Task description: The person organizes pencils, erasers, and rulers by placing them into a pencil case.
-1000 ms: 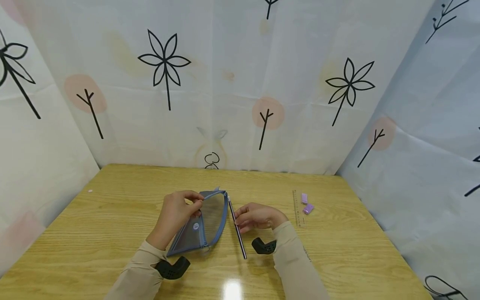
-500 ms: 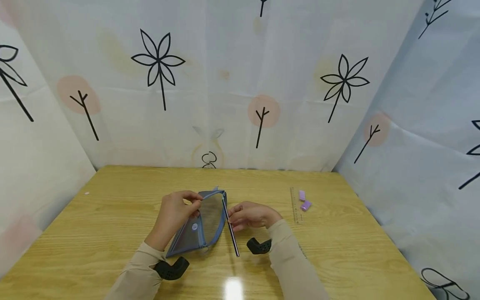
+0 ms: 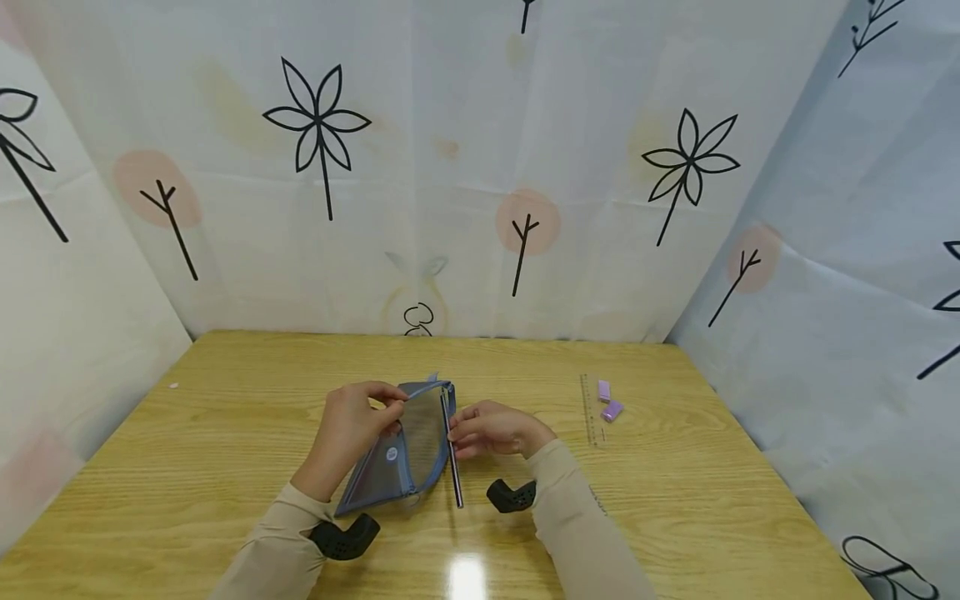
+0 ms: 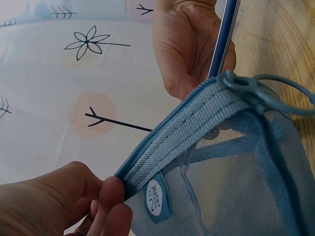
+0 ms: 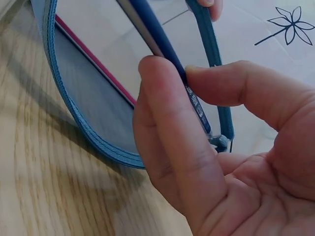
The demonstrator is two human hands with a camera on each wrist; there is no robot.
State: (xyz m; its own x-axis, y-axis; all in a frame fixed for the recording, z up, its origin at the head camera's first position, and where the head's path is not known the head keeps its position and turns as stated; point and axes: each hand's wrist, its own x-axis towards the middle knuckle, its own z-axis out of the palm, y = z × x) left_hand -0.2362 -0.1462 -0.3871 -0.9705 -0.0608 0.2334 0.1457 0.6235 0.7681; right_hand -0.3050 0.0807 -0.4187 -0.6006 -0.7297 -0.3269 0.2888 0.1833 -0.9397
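My left hand (image 3: 356, 429) pinches the rim of a blue mesh zip pouch (image 3: 367, 479) between thumb and fingers. The pouch stands with its zip mouth gaping toward the right, and a round white label (image 4: 155, 195) shows on its side. In the right wrist view, a slim red-edged stick (image 5: 93, 61) lies inside the mesh. A blue pencil with silver stripes (image 5: 147, 29) is held between the thumb and fingers of my right hand (image 3: 498, 429). Its far end overlaps the pouch mouth, while the near end (image 3: 457, 487) points down toward me.
To the right lie a clear ruler (image 3: 588, 408) and two small purple blocks (image 3: 612, 411) like erasers. A tiny pale piece (image 3: 173, 386) is near the table's left edge. Printed white cloth (image 3: 465, 167) walls in the wooden table (image 3: 262, 375) at the back and sides.
My right hand has moved left with the pencil, from beside the pouch to its open mouth. The left hand keeps its pinch on the rim. The head view has shifted slightly.
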